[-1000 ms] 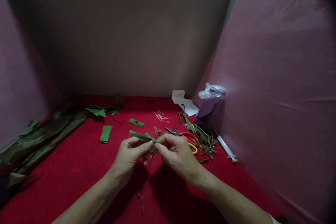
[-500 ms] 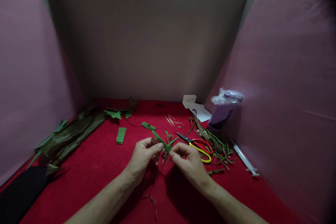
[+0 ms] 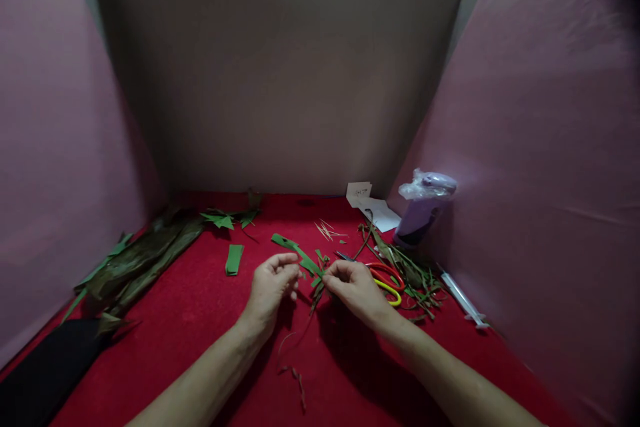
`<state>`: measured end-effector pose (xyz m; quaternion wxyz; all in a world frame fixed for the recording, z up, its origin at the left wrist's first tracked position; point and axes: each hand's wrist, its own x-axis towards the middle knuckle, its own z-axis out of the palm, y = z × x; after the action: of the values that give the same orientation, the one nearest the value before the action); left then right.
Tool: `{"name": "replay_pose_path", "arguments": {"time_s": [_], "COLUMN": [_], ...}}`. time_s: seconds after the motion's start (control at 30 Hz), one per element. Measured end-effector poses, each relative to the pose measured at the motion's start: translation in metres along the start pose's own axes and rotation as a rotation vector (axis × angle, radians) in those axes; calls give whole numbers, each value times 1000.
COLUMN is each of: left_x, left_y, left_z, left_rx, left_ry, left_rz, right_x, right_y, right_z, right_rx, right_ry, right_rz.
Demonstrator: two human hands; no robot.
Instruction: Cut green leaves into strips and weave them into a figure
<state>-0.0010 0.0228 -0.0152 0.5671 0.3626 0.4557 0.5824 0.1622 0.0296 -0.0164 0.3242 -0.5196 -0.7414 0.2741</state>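
Note:
My right hand (image 3: 355, 288) pinches the lower right end of a green leaf strip (image 3: 309, 263), which slants up and to the left. Beside the strip, my left hand (image 3: 270, 285) is apart from it, with loosely curled fingers and nothing visible in them. Under the strip and close to my right fingertips lie small green and brown leaf scraps (image 3: 316, 297). Scissors (image 3: 385, 272) with red and yellow handles lie just beyond my right hand, which partly hides them. Another short leaf piece (image 3: 284, 240) lies near the strip's upper end.
Several toothpicks (image 3: 327, 231) lie toward the back. A heap of leaf trimmings (image 3: 413, 270), a syringe (image 3: 463, 300), white papers (image 3: 379, 213) and a purple bottle (image 3: 423, 213) are on the right. Large dried leaves (image 3: 145, 263) and a black object (image 3: 55, 367) lie left.
My left fingers have let go of the leaf strip and drawn slightly away from it. My right hand still holds its lower end. The view has shifted a little.

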Motion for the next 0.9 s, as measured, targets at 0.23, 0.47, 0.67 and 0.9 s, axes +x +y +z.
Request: {"name": "replay_pose_path", "arguments": {"time_s": [0.23,0.47,0.67,0.9], "left_x": [29,44,43,44], "left_y": [17,27,22,19], "left_z": [-30,-53,-48,-50], "left_rx": [32,85,108,125], "left_ry": [383,507,476,427], "left_rz": [249,379,365,334], "right_x": [28,42,41,26], "right_y": [-16,-31,-23,-28], "right_z": [3,26,36,17], "right_rx": [-346,-603,-693,-657], "right_ry": [-69,-105,-112,-41], "right_rz": [-108,-281,-340,-396]}}
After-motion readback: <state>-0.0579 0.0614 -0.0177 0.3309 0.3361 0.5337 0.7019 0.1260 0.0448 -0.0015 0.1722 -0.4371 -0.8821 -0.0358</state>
